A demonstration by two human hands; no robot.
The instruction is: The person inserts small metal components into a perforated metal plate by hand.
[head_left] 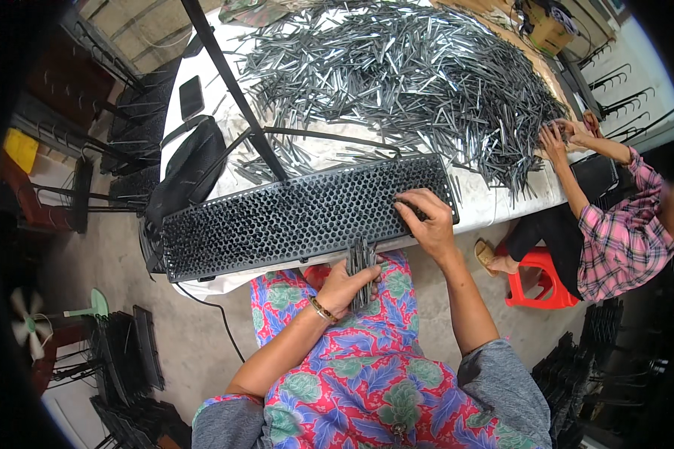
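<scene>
A long black perforated panel point(292, 213), full of round holes, rests at the near edge of the table in front of me. My left hand point(340, 286) is closed round a bundle of thin dark strips point(361, 271), just below the panel's near edge. Over the panel's right end, my right hand point(425, 217) has its fingers bent and drawn together at the holes. Whatever may be between those fingertips is too small to make out. Many holes, mostly towards the left, look filled with dark pieces.
A large heap of loose dark strips point(397, 67) covers the white-clothed table point(487, 217). A black pole point(232, 82) rises behind the panel. A phone point(191, 97) and black bag point(195, 161) lie left. At right, a co-worker point(621, 239) sits on a red stool point(539, 280), hands at the heap.
</scene>
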